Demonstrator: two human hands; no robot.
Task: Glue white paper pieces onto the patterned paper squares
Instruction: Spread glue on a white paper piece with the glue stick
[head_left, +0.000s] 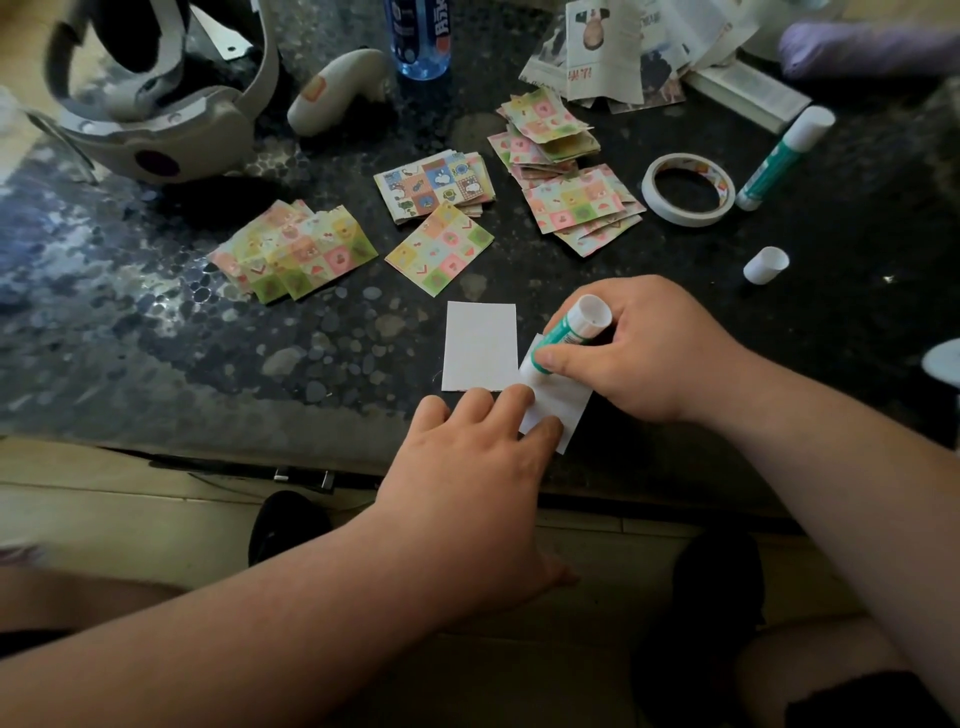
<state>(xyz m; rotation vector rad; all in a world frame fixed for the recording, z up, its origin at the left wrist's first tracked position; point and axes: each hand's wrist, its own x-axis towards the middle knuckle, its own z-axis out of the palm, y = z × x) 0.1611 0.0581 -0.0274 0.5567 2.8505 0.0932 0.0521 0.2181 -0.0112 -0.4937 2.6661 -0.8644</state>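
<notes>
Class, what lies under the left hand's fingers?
A white paper piece on the table. The right hand holds a glue stick to its far end. The fingers hide its left edge.

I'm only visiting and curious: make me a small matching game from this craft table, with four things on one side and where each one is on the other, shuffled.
Things
1. open glue stick
2. loose white cap
3. tape roll
4. small white paper piece

Places
A. pressed down by the left hand
B. lying alone on the table, beyond the right hand
C. gripped in the right hand
D. beside the capped glue stick

Pairs: 1-C, 2-B, 3-D, 4-A
</notes>
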